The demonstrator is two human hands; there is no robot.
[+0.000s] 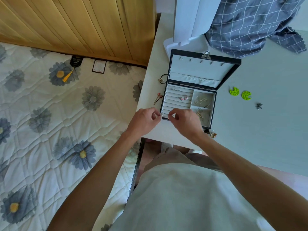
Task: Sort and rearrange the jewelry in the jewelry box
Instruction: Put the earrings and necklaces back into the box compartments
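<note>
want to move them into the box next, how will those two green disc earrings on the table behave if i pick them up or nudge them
The green earrings look like thin flat discs, so probably light and stiff, not floppy. Lying flat on the smooth table, they would likely slide when nudged rather than roll. Their low profile may make them fiddly to pinch up; a fingertip under the notched edge could help.

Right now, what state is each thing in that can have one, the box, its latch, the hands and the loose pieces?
Black jewelry box: lid up, open.
Silver latch: undone.
Pink stud earrings: seated in the ring rolls.
Green disc earrings: out on the table.
Left hand: fingers pinched on something tiny.
Right hand: likewise pinching.
</note>
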